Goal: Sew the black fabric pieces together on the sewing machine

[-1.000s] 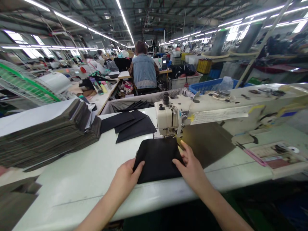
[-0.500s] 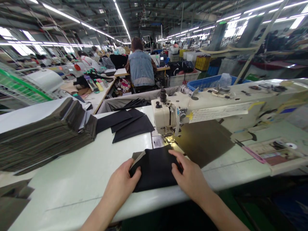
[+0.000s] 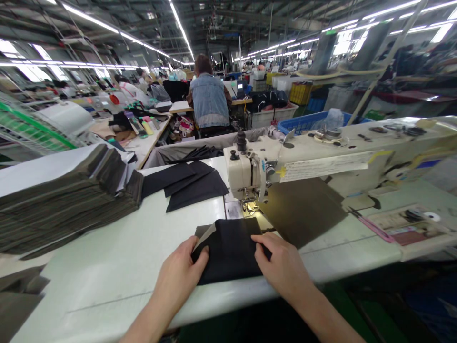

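A folded dark fabric piece [image 3: 230, 255] lies at the table's front edge, its olive-grey underside showing at the upper left corner. My left hand [image 3: 183, 267] grips its left edge, thumb on top and fingers underneath, mostly hidden. On the right edge, my right hand [image 3: 278, 257] pinches the cloth between thumb and index finger. Just beyond the fabric stands the sewing machine head [image 3: 246, 166], with its lit presser foot [image 3: 251, 207] apart from the cloth. An olive-brown fabric panel [image 3: 303, 209] lies flat under the machine arm.
A tall stack of olive-grey panels [image 3: 64, 200] stands at left. Several dark sewn pieces [image 3: 196, 190] overlap behind the work. Pink-handled scissors [image 3: 378, 229] lie by a parts tray [image 3: 410, 224] at right. A person in a denim vest [image 3: 210, 102] sits ahead, facing away.
The cloth's upper right corner has flattened, and my right index finger has drawn slightly down and closed in on the edge. My left hand has barely moved.
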Available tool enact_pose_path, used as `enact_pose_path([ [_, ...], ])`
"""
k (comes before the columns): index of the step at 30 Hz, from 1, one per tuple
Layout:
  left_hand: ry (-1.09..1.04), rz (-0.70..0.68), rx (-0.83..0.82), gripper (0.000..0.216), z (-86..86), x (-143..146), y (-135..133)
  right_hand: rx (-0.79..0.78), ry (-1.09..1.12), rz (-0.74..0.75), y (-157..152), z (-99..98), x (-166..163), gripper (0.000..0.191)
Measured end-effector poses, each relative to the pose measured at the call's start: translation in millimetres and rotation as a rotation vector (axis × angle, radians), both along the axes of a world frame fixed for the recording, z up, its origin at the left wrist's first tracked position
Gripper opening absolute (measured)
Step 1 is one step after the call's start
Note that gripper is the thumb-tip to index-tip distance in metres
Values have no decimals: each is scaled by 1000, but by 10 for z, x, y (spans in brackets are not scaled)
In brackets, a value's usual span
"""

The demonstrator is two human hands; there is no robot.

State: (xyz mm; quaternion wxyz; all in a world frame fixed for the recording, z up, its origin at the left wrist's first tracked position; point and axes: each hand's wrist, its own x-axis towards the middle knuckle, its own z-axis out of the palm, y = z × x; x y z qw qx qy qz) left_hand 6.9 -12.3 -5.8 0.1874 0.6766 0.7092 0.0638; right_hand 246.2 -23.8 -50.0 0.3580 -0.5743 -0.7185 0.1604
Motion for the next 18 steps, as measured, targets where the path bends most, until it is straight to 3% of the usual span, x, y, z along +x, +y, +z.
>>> enact_pose_path([
  [8, 90, -41, -16, 15, 70, 69, 17, -28, -57, -28, 15, 17, -21, 26],
  [11, 120, -5, -1, 20, 122, 86, 63, 32, -146, -17, 26, 65, -5, 23],
  [16, 372, 42, -26, 29, 188, 16, 121, 227, -216, 163, 28, 64, 116, 27],
  [18, 408, 4, 128, 30, 161, 17, 128, 244, -216, 211, 32, 23, 151, 29],
])
